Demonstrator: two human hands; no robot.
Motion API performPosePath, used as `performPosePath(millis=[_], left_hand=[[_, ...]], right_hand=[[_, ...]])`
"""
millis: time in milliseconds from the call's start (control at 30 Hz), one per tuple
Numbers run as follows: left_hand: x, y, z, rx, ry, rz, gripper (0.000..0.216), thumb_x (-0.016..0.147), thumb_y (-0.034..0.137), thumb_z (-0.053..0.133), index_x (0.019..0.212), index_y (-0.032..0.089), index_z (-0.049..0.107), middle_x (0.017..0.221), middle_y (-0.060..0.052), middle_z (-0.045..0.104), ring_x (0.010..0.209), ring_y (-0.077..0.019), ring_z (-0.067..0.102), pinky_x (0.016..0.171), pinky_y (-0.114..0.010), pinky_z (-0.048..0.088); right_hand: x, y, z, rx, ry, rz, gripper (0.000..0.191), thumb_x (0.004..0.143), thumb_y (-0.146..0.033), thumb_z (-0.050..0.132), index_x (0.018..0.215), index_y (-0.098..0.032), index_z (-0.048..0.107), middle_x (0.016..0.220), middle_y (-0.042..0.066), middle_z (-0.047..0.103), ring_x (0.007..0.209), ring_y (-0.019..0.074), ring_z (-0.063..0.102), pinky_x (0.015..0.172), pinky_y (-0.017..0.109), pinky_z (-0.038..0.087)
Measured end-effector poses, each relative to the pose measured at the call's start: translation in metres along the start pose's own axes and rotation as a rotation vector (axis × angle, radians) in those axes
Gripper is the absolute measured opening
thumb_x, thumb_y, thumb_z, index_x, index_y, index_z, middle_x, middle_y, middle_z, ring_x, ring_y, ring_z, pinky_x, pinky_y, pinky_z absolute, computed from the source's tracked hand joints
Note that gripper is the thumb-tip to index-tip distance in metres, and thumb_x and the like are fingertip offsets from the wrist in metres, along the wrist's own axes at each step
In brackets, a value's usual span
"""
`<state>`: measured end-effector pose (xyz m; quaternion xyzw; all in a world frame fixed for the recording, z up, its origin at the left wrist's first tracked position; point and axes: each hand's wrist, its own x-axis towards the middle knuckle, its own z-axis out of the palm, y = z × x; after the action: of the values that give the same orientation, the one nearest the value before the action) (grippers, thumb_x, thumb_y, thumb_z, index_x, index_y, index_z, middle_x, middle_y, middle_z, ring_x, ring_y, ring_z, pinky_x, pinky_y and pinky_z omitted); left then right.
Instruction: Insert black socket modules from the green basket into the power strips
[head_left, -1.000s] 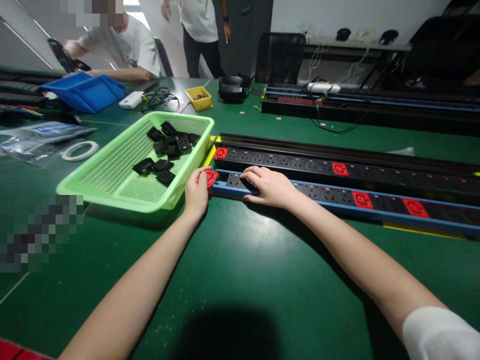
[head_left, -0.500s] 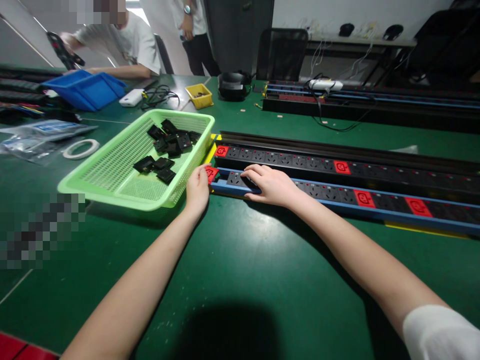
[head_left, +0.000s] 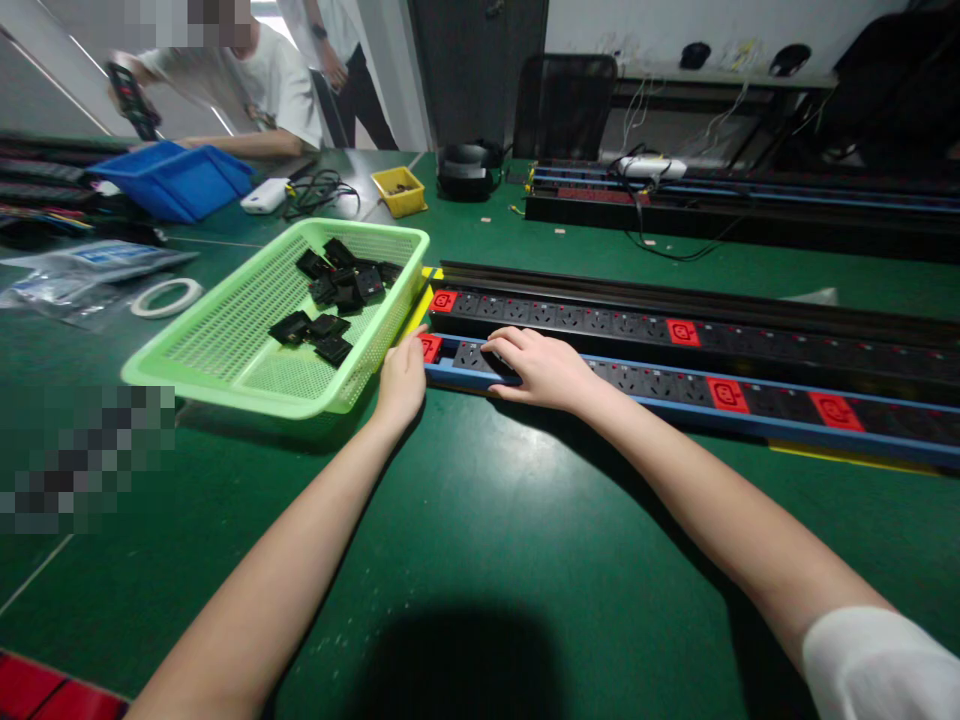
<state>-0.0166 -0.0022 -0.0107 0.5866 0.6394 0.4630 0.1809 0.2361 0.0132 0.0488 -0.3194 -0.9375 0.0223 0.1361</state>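
Note:
A long blue-edged power strip (head_left: 637,378) lies across the green table, fitted with black sockets and a few red ones. At its left end a red socket (head_left: 430,348) sits in the channel, a short gap from the black sockets. My left hand (head_left: 403,378) is closed around that end, thumb and fingers against the red socket. Over the black sockets lies my right hand (head_left: 544,370), fingers bent across the top and thumb at the front edge, gripping the strip. What its fingertips press on is partly hidden.
Left of the strip, a green basket (head_left: 217,400) holds several loose black sockets (head_left: 346,290). Behind the strip runs a second, black strip (head_left: 570,318). White tape (head_left: 166,298), a yellow tray (head_left: 399,192) and blue bins (head_left: 176,180) stand farther off. A co-worker (head_left: 262,90) sits opposite.
My left hand has moved slightly right, and the red socket has slid with it along the channel, narrowing the gap to the black sockets. My right hand has stayed in place.

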Motion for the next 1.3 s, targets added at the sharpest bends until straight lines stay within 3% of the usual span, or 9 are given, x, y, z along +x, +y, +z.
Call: performPosePath(millis=[300, 400, 500, 733, 867, 1033, 1300], left_hand=[[-0.003, 0.0, 0.005, 0.14, -0.133, 0.06, 0.06, 0.1, 0.053, 0.03, 0.128, 0.015, 0.068, 0.123, -0.015, 0.07, 0.124, -0.0301, 0.057, 0.112, -0.05, 0.039], [-0.005, 0.001, 0.006, 0.142, -0.076, 0.064, 0.052, 0.1, 0.05, 0.037, 0.129, 0.015, 0.062, 0.131, -0.016, 0.063, 0.127, -0.0285, 0.054, 0.113, -0.049, 0.037], [-0.009, 0.005, 0.004, 0.082, 0.025, 0.057, 0.046, 0.096, 0.051, 0.05, 0.126, 0.016, 0.056, 0.126, -0.015, 0.061, 0.114, -0.0248, 0.059, 0.102, -0.042, 0.046], [-0.022, 0.028, -0.008, 0.33, 0.021, 0.279, 0.03, 0.093, 0.05, 0.061, 0.106, 0.025, 0.071, 0.116, -0.007, 0.065, 0.116, -0.0276, 0.052, 0.1, -0.044, 0.036], [-0.026, 0.029, -0.01, 0.443, -0.008, 0.328, 0.033, 0.093, 0.052, 0.059, 0.111, 0.027, 0.072, 0.121, -0.008, 0.066, 0.116, -0.0289, 0.051, 0.096, -0.045, 0.035], [-0.023, 0.023, -0.022, 0.632, -0.126, 0.498, 0.052, 0.081, 0.056, 0.071, 0.125, 0.027, 0.067, 0.132, -0.012, 0.064, 0.124, -0.0349, 0.045, 0.1, -0.051, 0.034], [-0.012, 0.021, -0.029, 0.655, -0.176, 0.588, 0.042, 0.083, 0.049, 0.072, 0.117, 0.025, 0.07, 0.128, -0.011, 0.066, 0.122, -0.0325, 0.047, 0.099, -0.048, 0.041]], right_hand=[[0.0, 0.0, 0.0, 0.01, 0.003, -0.002, 0.051, 0.092, -0.044, 0.064, 0.135, -0.019, 0.054, 0.14, 0.013, 0.057, 0.119, 0.0291, 0.059, 0.092, 0.041, 0.053], [0.0, 0.0, 0.0, 0.009, 0.004, -0.005, 0.052, 0.092, -0.045, 0.065, 0.135, -0.019, 0.054, 0.14, 0.013, 0.057, 0.119, 0.0291, 0.059, 0.091, 0.041, 0.053], [0.0, 0.0, 0.0, 0.009, 0.004, -0.003, 0.051, 0.091, -0.045, 0.065, 0.135, -0.019, 0.054, 0.14, 0.013, 0.057, 0.119, 0.0288, 0.059, 0.091, 0.04, 0.053], [0.0, -0.001, -0.001, -0.009, 0.012, -0.005, 0.051, 0.091, -0.044, 0.064, 0.135, -0.019, 0.054, 0.141, 0.012, 0.057, 0.117, 0.0287, 0.06, 0.088, 0.04, 0.054], [0.0, -0.001, -0.001, -0.021, 0.015, 0.0, 0.051, 0.091, -0.044, 0.064, 0.135, -0.02, 0.055, 0.139, 0.012, 0.059, 0.116, 0.0291, 0.061, 0.088, 0.04, 0.054], [0.001, -0.001, 0.0, -0.03, 0.005, 0.002, 0.052, 0.091, -0.047, 0.063, 0.135, -0.02, 0.055, 0.141, 0.012, 0.058, 0.117, 0.0299, 0.061, 0.087, 0.041, 0.055], [0.001, -0.001, -0.001, -0.009, 0.001, 0.009, 0.052, 0.091, -0.046, 0.063, 0.135, -0.021, 0.054, 0.141, 0.013, 0.058, 0.116, 0.03, 0.06, 0.087, 0.041, 0.053]])
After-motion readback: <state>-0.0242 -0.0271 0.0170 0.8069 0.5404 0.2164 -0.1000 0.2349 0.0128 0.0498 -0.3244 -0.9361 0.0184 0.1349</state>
